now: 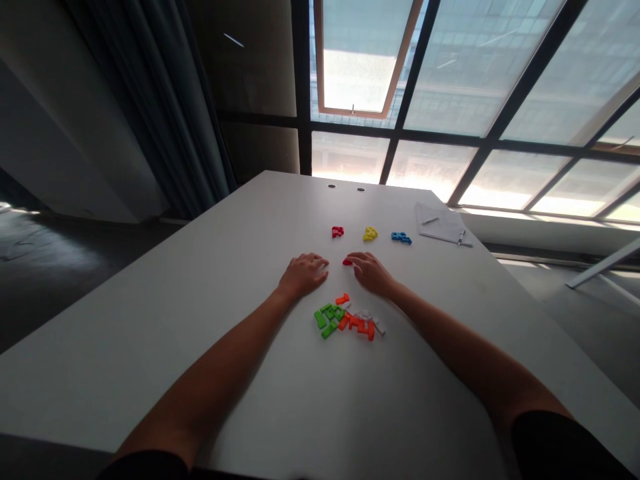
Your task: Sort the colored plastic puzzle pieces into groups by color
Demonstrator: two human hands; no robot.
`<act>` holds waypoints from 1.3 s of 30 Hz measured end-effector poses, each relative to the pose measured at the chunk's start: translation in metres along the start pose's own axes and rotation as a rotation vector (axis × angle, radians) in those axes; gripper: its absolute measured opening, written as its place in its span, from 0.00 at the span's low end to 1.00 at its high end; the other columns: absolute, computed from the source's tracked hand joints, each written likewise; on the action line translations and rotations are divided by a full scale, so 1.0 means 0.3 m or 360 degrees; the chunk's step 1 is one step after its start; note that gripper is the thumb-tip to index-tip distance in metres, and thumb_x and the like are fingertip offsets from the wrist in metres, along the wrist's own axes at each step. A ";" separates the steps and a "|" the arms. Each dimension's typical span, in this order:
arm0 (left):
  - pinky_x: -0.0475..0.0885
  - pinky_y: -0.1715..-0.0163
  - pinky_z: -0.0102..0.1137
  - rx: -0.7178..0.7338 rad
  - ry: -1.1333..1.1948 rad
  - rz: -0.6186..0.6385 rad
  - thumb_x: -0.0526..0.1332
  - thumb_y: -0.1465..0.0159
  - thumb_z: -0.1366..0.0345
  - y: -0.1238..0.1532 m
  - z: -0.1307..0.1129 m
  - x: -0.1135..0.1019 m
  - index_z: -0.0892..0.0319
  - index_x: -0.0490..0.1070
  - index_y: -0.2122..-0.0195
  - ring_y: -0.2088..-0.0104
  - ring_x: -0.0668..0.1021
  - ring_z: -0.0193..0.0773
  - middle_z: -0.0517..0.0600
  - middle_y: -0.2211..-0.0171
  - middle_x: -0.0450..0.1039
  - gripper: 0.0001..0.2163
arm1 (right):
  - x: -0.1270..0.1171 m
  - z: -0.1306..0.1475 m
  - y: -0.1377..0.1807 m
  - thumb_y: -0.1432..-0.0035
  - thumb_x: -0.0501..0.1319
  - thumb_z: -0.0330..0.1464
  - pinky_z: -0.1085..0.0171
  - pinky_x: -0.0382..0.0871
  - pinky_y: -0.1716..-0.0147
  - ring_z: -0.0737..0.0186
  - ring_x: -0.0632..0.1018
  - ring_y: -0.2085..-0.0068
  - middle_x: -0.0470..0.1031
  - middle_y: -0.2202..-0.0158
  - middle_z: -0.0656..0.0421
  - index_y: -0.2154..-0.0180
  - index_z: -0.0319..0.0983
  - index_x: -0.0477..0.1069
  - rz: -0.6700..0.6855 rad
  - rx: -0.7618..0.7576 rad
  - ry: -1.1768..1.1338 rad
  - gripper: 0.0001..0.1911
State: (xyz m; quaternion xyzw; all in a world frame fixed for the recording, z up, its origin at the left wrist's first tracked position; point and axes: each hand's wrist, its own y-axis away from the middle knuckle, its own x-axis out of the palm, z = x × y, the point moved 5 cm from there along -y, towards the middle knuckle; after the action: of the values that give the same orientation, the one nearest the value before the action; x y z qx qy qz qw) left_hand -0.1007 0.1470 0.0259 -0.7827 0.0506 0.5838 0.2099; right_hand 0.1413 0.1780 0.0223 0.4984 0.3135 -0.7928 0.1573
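My right hand (369,272) is closed at the fingertips on a small red plastic block (347,263), low over the white table. Across a short gap to the left, my left hand (302,275) rests on the tabletop with its fingers loosely bent and apart, holding nothing. Closer to me, between my forearms, lies a loose pile of green blocks (320,320), orange blocks (361,325) and white blocks (380,327). One orange block (343,299) sits at the pile's far side. Beyond my hands are separate clusters of red blocks (337,232), yellow blocks (370,233) and blue blocks (401,237).
The white table (225,267) stretches out toward large windows. At its far right are sheets of paper (440,225) with a pen (430,220) on top. Two round holes (331,186) show near the far edge. A dark curtain (150,100) hangs at left.
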 end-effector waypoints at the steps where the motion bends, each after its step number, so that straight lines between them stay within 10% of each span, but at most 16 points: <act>1: 0.78 0.32 0.52 -0.0003 -0.0004 0.0003 0.65 0.22 0.56 0.000 0.000 0.000 0.46 0.86 0.36 0.34 0.83 0.57 0.55 0.33 0.84 0.17 | 0.006 -0.007 -0.028 0.26 0.60 0.19 0.47 0.74 0.28 0.47 0.82 0.35 0.83 0.31 0.45 0.33 0.39 0.85 0.0014 0.0040 0.0041 0.28; 17: 0.78 0.33 0.50 0.0021 -0.0008 0.0000 0.66 0.22 0.55 -0.001 0.004 0.004 0.46 0.86 0.36 0.34 0.82 0.55 0.55 0.34 0.84 0.17 | 0.052 -0.061 -0.304 0.22 0.56 0.23 0.51 0.73 0.29 0.39 0.79 0.32 0.77 0.29 0.39 0.25 0.36 0.78 0.0120 0.0438 0.0380 0.30; 39: 0.77 0.32 0.51 0.0009 0.0008 0.0006 0.67 0.22 0.56 -0.003 0.001 0.004 0.48 0.86 0.35 0.34 0.83 0.55 0.55 0.34 0.84 0.17 | 0.090 -0.097 -0.261 0.27 0.59 0.22 0.46 0.75 0.29 0.38 0.81 0.34 0.80 0.31 0.38 0.28 0.32 0.78 -0.0198 0.0443 0.0152 0.30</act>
State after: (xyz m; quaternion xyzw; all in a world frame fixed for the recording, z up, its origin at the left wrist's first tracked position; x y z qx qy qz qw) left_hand -0.1005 0.1481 0.0250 -0.7835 0.0541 0.5820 0.2108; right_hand 0.1051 0.2578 0.0159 0.5321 0.2379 -0.8123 0.0222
